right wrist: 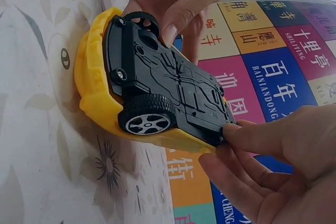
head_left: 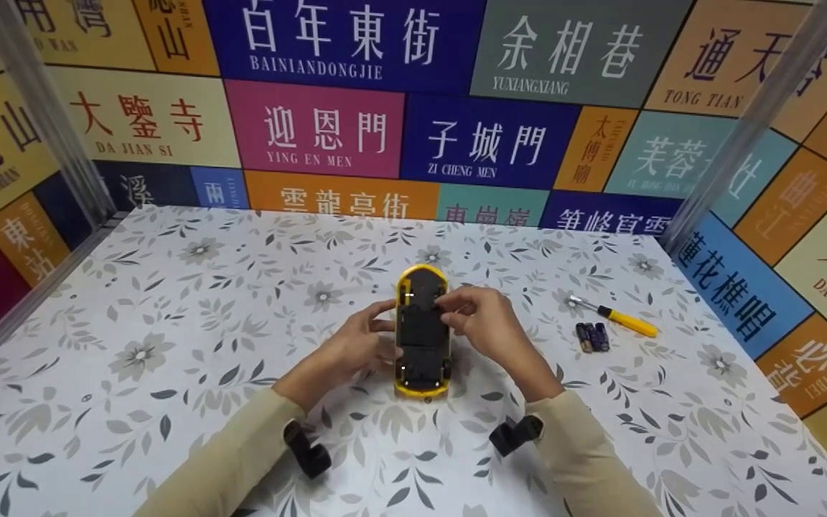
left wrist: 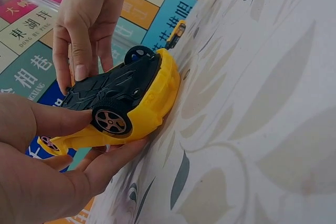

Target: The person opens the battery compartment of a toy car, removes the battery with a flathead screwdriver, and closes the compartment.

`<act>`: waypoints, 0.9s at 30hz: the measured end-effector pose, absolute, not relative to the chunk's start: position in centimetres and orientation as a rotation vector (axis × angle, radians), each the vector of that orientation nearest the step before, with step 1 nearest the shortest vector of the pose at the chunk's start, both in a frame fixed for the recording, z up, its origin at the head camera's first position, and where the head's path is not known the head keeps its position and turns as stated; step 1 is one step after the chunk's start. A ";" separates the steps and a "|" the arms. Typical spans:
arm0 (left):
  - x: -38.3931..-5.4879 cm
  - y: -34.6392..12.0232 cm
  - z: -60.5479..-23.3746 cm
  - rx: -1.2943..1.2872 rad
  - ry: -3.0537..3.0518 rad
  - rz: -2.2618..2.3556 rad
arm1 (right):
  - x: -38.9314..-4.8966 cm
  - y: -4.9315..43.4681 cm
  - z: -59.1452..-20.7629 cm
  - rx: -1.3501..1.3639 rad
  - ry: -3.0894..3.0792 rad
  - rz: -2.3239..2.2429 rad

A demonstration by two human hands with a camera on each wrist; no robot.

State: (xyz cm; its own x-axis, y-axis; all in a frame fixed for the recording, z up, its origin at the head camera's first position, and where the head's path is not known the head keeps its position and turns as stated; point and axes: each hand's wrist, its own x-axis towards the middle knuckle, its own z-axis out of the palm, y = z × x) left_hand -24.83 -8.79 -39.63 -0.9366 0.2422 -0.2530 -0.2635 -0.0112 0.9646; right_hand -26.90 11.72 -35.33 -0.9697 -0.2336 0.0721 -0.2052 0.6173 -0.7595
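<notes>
A yellow toy car (head_left: 422, 330) is turned over, its black underside (right wrist: 178, 85) facing up and its wheels (left wrist: 112, 121) showing. My left hand (head_left: 356, 345) grips the car's left side, thumb over the edge of the underside near a wheel and fingers below the body. On the opposite side my right hand (head_left: 489, 319) pinches the car's edge, its thumb on the black base toward the far end. In both wrist views the near end of the car hangs close to the table; whether it touches cannot be told.
To the right on the flower-patterned table (head_left: 241, 402) lie a screwdriver (head_left: 629, 321) with a yellow handle and a row of small batteries (head_left: 591, 337). Behind stands a wall (head_left: 313, 129) of coloured sign panels, with clear posts at the table's back corners.
</notes>
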 end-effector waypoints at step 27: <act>-24.9 -8.9 -39.8 0.018 1.912 1.999 | -26.9 12.1 -35.1 -0.355 2.658 -1.390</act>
